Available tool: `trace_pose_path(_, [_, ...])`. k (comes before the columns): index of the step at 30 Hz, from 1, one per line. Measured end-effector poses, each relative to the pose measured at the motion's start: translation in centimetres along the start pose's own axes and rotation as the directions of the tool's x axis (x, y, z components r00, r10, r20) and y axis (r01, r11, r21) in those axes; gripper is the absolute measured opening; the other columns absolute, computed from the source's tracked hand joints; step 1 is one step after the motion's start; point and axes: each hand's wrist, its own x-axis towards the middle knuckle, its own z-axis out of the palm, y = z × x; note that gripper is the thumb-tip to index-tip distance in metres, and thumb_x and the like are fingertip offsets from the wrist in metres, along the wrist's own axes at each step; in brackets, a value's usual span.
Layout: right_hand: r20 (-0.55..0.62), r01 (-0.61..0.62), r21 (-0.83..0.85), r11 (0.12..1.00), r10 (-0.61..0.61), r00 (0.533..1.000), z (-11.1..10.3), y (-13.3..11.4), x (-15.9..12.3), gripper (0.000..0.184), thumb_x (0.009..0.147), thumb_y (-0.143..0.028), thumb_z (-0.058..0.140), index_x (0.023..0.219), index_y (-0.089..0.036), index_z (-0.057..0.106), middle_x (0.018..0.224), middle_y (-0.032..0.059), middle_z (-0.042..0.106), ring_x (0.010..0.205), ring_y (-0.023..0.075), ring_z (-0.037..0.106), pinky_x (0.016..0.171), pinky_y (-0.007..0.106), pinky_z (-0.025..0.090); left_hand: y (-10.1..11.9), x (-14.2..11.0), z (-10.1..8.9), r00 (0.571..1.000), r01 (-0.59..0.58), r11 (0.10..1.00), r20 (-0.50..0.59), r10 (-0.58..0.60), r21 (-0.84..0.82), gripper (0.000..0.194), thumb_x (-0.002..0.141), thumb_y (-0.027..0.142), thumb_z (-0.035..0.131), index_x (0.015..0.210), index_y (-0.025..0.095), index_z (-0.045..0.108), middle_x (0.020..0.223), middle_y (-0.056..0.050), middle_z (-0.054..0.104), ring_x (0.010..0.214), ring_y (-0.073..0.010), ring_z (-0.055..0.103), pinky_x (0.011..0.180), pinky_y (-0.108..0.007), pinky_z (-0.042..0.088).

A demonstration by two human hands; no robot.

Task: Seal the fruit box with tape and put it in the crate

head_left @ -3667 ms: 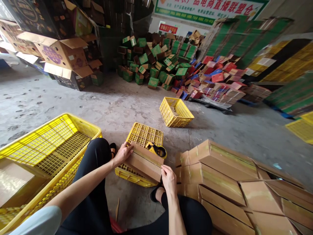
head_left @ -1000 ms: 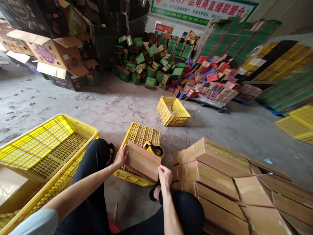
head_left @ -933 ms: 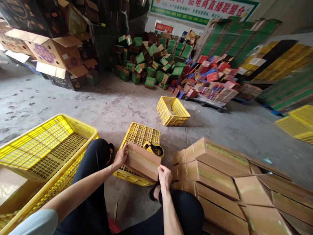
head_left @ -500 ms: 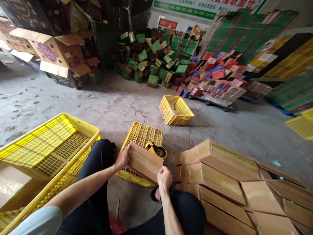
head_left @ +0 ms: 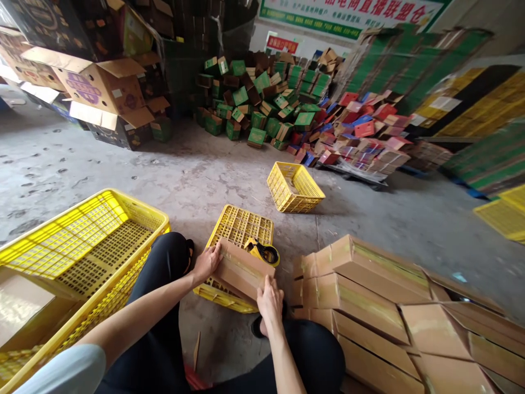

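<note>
- Holding a box [head_left: 244, 271] slantwise above the near part of a yellow crate [head_left: 241, 225], at the centre front; not telling whether box and crate are touching.
- Gripping its left end in the left hand [head_left: 207, 264], with fingers gathered and clamped on the far left corner.
- Laying the right hand [head_left: 270, 300] on its right end, with fingers close together and pointing away over the edge; not telling whether clamped, with the thumb hard to make out.
- Showing a shiny strip of tape [head_left: 246, 266] along the box's upper face.
- Having a tape dispenser [head_left: 262, 251] lying on the crate, just beyond the box, near the crate's right edge.
- Sitting with black trousers [head_left: 169, 260] spread to either side of the crate, and wearing a pale sleeve [head_left: 69, 372] on the left arm.
- Having a big yellow bin [head_left: 82, 238] standing at the left, with a carton [head_left: 24, 306] lying inside its near end.
- Having a pile of boxes [head_left: 381, 306] lying close together at the right, many with tape on them.
- Facing a small crate [head_left: 298, 204] standing apart on the grey floor [head_left: 197, 178].
- Facing, farther back, open cartons [head_left: 100, 90] stacking up at the left, green boxes [head_left: 262, 106] heaping in the middle, red boxes [head_left: 365, 131] beside them, and a banner [head_left: 348, 15] hanging above.
</note>
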Motion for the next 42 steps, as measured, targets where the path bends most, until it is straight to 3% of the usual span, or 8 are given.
trace_pose_path(3, [0.024,-0.012,-0.089,0.996,0.014,1.000,0.3,-1.7,-0.6,0.068,0.102,-0.032,0.050,0.155,0.010,0.043,0.156,0.0376,0.047,0.148,0.0419,0.046,0.118,0.047,0.033,0.4,0.0,-0.1,1.000,0.001,0.999,0.000,-0.001,0.038,0.051,0.104,0.031,0.046,0.150,0.007,0.051,0.121,-0.020,0.071,0.117,-0.0345,0.064,0.101,-0.046,0.051])
trace_pose_path(6, [0.000,-0.060,-0.125,0.990,0.060,0.998,1.0,-2.6,-1.2,0.086,0.103,-0.052,0.051,0.157,0.013,0.036,0.158,0.0444,0.039,0.143,0.0478,0.049,0.116,0.051,0.034,0.9,-0.1,-0.3,1.000,-0.018,0.995,0.010,0.017,0.094,0.060,0.101,0.039,0.056,0.150,0.004,0.049,0.125,-0.022,0.067,0.118,-0.0353,0.062,0.106,-0.048,0.048])
trace_pose_path(13, [-0.091,-0.044,-0.076,0.996,0.037,0.995,2.1,-1.5,-1.4,0.090,0.101,-0.061,0.052,0.156,0.009,0.043,0.157,0.0410,0.043,0.136,0.0473,0.056,0.114,0.050,0.041,3.0,-0.7,-0.2,0.999,0.010,0.978,0.037,-0.018,0.210,0.079,0.094,0.052,0.068,0.152,0.003,0.046,0.138,-0.026,0.059,0.125,-0.0391,0.059,0.106,-0.049,0.048])
trace_pose_path(19, [-0.184,-0.026,0.105,0.994,0.045,0.982,4.0,-0.6,-1.0,0.091,0.099,-0.063,0.052,0.154,0.009,0.046,0.158,0.0415,0.041,0.143,0.0467,0.052,0.117,0.050,0.039,3.9,-1.2,0.7,0.981,0.050,0.983,0.178,-0.081,0.175,0.126,0.075,0.077,0.075,0.160,-0.004,0.031,0.163,-0.045,0.021,0.146,-0.0590,0.037,0.112,-0.064,0.039])
trace_pose_path(26, [-0.152,-0.046,0.272,0.961,0.091,0.984,5.4,-0.7,-0.8,0.128,0.077,-0.085,0.064,0.159,0.009,0.034,0.163,0.0435,0.028,0.152,0.0535,0.036,0.119,0.057,0.037,3.4,-1.4,0.8,0.965,-0.005,0.992,0.262,-0.029,0.129,0.162,0.049,0.097,0.072,0.164,-0.003,0.019,0.164,-0.047,0.003,0.152,-0.0643,0.021,0.115,-0.072,0.029])
trace_pose_path(31, [-0.162,-0.047,0.247,0.968,0.089,0.983,4.6,-0.8,-0.8,0.124,0.077,-0.079,0.070,0.159,0.008,0.035,0.164,0.0411,0.030,0.152,0.0506,0.037,0.119,0.053,0.036,4.5,-1.3,1.7,0.971,0.043,0.978,0.221,-0.089,0.205,0.159,0.050,0.093,0.076,0.162,-0.008,0.023,0.162,-0.049,0.010,0.152,-0.0633,0.020,0.115,-0.072,0.030])
trace_pose_path(36, [-0.151,-0.076,0.206,0.976,0.108,0.983,4.1,-1.1,-0.7,0.114,0.078,-0.065,0.077,0.159,0.004,0.038,0.163,0.0385,0.033,0.145,0.0501,0.047,0.115,0.052,0.041,5.0,-1.3,1.1,0.976,0.058,0.974,0.193,-0.101,0.218,0.155,0.049,0.084,0.085,0.162,-0.006,0.026,0.164,-0.046,0.014,0.148,-0.0613,0.033,0.115,-0.070,0.034])
trace_pose_path(42, [-0.150,-0.105,0.179,0.978,0.133,0.980,3.9,-1.1,-1.6,0.112,0.074,-0.057,0.081,0.158,0.005,0.039,0.162,0.0394,0.034,0.141,0.0483,0.052,0.114,0.050,0.041,5.8,-2.2,0.1,0.953,0.076,0.983,0.276,-0.121,0.168,0.159,0.049,0.079,0.088,0.165,-0.004,0.018,0.165,-0.046,0.003,0.154,-0.0608,0.020,0.120,-0.067,0.028])
